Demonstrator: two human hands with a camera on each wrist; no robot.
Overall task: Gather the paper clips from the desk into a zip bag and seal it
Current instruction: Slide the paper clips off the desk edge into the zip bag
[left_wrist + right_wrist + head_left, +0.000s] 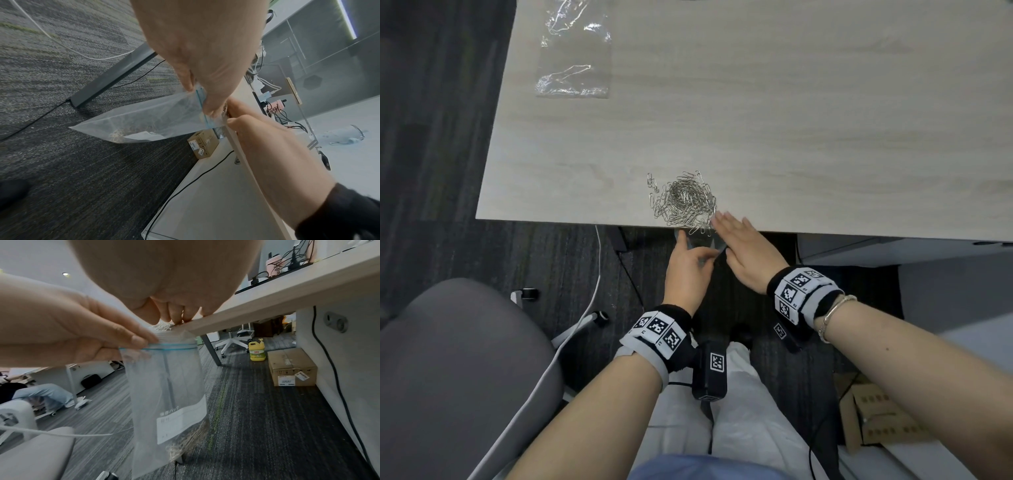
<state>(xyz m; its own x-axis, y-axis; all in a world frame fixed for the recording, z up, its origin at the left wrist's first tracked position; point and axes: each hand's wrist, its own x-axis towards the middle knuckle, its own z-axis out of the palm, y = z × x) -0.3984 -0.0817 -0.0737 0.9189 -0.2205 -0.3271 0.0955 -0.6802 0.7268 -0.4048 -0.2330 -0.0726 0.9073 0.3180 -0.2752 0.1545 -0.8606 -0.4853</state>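
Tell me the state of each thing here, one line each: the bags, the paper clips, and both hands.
zip bag: open, hanging below the desk edge, a few clips at its bottom.
paper clips: mostly heaped at the desk edge above the bag.
left hand: pinches the bag's mouth.
right hand: fingers straight, resting on the desk edge by the heap.
second plastic bag: lying flat on the far left of the desk.

- A crumpled clear plastic sleeve (pixel 573 51) lies flat at the far left of the desktop.
- A grey padded office chair (pixel 455 370) stands at the left.
- A brown cardboard box (pixel 292 367) sits on the dark carpet, near a yellow detergent bottle (pixel 257 351).
- A white cable (pixel 585 308) trails across the floor.
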